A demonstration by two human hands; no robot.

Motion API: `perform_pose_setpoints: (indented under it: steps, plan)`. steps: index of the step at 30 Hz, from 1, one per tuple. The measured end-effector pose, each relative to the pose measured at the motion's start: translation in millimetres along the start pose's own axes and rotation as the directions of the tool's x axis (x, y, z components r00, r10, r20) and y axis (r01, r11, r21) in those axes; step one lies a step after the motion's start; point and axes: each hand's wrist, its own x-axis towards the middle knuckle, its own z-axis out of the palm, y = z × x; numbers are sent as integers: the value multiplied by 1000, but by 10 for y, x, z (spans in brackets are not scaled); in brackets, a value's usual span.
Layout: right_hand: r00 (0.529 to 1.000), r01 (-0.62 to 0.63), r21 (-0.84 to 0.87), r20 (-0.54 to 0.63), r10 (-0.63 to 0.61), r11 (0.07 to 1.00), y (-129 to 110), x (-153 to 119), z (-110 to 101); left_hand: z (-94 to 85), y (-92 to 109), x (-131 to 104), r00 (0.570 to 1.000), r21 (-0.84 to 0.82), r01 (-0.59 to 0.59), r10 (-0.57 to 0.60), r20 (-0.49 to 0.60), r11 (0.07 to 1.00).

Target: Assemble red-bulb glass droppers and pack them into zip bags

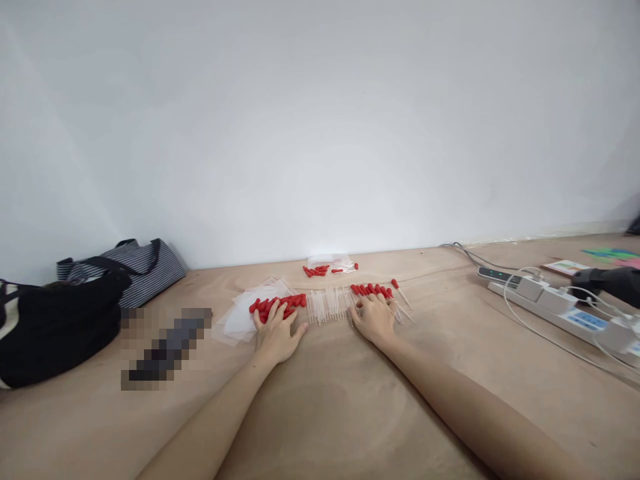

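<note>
- Broadly, the wooden tabletop bore everything, the row of clear tubes lying on it between the two hands.
- A black bag and a striped bag rested well left of the tubes, perhaps to leave the arms room.
- A white power strip lay well right of the tubes, likely kept aside so that its leads stayed away from them.
- Clear plastic sheets fanned out left of the tubes, seemingly as a base for the red pile.
- The left hand lay just left of the tubes, fingers spread wide over that pile, thumb pointing toward the tubes. It seemed to steady the pile; whether it pinched anything I could not tell.
- The right hand curved over the tubes' right end, below some red bulbs, perhaps to keep the row tight; its grip was hidden.
- The tubes lay side by side, probably for order.
- Loose red pieces sat behind the tubes, apart from the pile.
</note>
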Motion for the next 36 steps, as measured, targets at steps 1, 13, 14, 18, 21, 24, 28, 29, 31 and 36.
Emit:
perform_pose_setpoints:
  steps: [1,13,14,18,21,24,28,29,31,36]
  plan:
    - [1000,-20,-4,17,20,1000,-29,7,4,-8,4,-6,999,-7,-14,14,-29,1000]
    - [981,-175,-44,82,178,984,-47,137,10,-56,-10,16,976,-100,-31,8,-217,994]
    - [980,-175,-56,89,180,983,-50,142,10,-50,-16,20,976,-94,-31,10,-219,995]
    - [980,-159,-92,104,168,983,-51,156,8,-27,-24,28,975,-79,-41,23,-220,996]
    - [982,-143,-112,112,155,983,-50,162,9,-20,-22,29,976,-74,-33,16,-218,997]
    - [984,-129,-127,110,143,984,-52,163,21,-32,-22,32,978,-107,-29,6,-209,994]
    - [985,-123,-143,100,138,982,-57,152,57,-95,-18,46,970,-185,-55,9,-242,981]
    - [985,-125,-146,98,140,981,-58,148,64,-116,-11,48,964,-205,-68,12,-266,976]
    - [986,-124,-149,94,139,981,-61,134,68,-158,16,39,950,-250,-110,28,-312,962]
    - [992,-81,-132,84,93,988,-37,44,-13,-221,174,-105,947,-336,-264,177,-268,904]
